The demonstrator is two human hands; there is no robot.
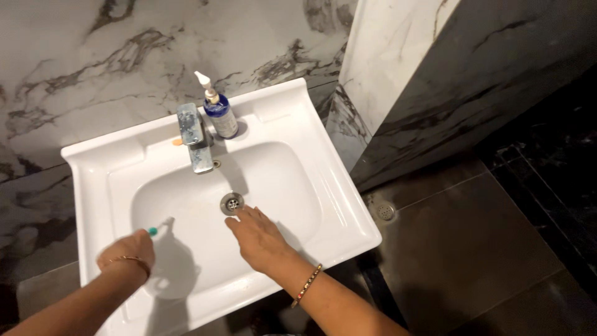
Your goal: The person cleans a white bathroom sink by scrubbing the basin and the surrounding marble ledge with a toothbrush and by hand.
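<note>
Head view, looking down on a white sink fixed to a marbled wall, centre left of the frame. The left hand, lower left, is closed in a fist around a slim object of which only a teal tip shows above the knuckles; what kind of object it is cannot be told. This hand sits over the front left part of the basin and wears a thin bangle at the wrist. The right hand, lower centre, lies palm down in the basin with fingers held loosely together and extended toward the drain, the fingertips just beside it; it holds nothing. A beaded bracelet circles the right wrist, which crosses the sink's front rim. At the back rim, upper centre, stands a chrome tap with its spout over the basin, and just to its right a blue pump bottle with a white nozzle. A small orange item lies left of the tap. To the right, dark floor tiles carry a round floor drain.
</note>
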